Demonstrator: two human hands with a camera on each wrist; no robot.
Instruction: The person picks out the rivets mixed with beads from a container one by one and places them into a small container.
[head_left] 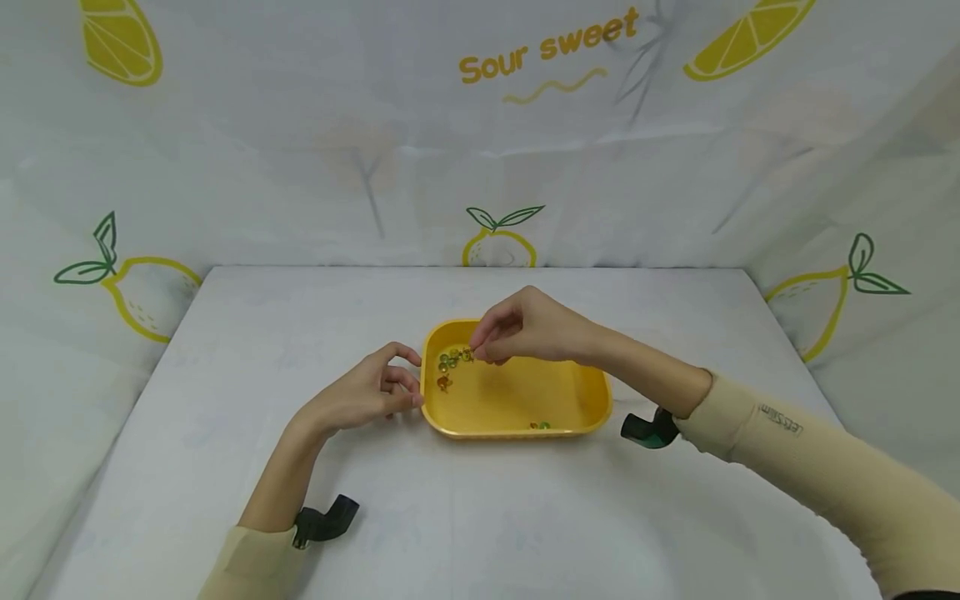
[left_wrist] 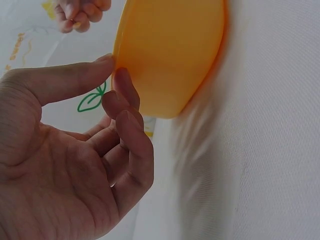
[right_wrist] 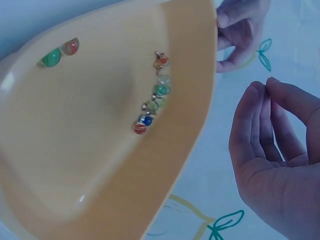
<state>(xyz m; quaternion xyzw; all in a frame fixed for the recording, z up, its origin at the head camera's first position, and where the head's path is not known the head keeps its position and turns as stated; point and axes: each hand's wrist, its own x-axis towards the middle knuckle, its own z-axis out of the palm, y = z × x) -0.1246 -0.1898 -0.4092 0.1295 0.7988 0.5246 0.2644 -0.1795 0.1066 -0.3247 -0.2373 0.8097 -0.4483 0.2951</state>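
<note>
While left hand [head_left: 363, 393] curves loosely against tray [head_left: 517, 397], right hand [head_left: 532, 331] arched above, pinching small item [left_wrist: 76, 24]

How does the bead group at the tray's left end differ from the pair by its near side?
The left-end group has several beads; the near-side pair only two. The left-end group includes a blue bead; the near-side pair shows green and red, no blue. Both lie inside the yellow tray.

Shows two marbles [right_wrist: 52, 58] side by side in a yellow tray [right_wrist: 100, 155], more glassy pieces [right_wrist: 161, 90] strung along the right. Has the left hand [right_wrist: 245, 30] at the rim, the right hand [right_wrist: 280, 160] with thumb and fingertips together.
</note>
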